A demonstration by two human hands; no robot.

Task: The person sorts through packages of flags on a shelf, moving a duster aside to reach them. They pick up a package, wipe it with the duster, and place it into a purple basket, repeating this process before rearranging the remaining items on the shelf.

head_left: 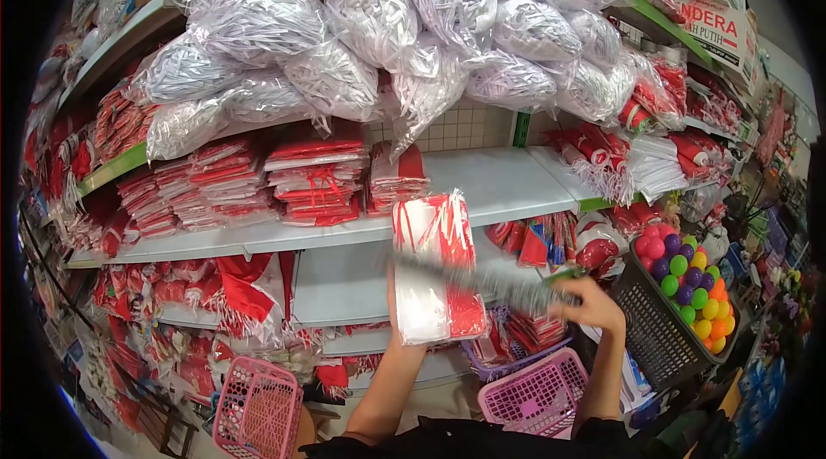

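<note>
Left hand (404,321) mostly hidden behind flag pack (434,265), gripping its lower edge, pack upright before middle shelf (508,184). Right hand (592,304) closed round blurred duster (490,283), which crosses pack front. Flag stacks (314,171) on shelf left of pack. Pink basket (538,394) below right hand; ball basket (662,326) just right of it.

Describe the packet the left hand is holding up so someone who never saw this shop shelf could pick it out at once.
Start at the long white middle shelf stacked with folded red-and-white cloth bundles. Just below its front edge, the left hand holds up a flat clear-plastic packet of red and white fabric. Unlike the stacked bundles, it stands upright in mid-air, with a blurred stick-like tool from the right hand crossing it.
</note>
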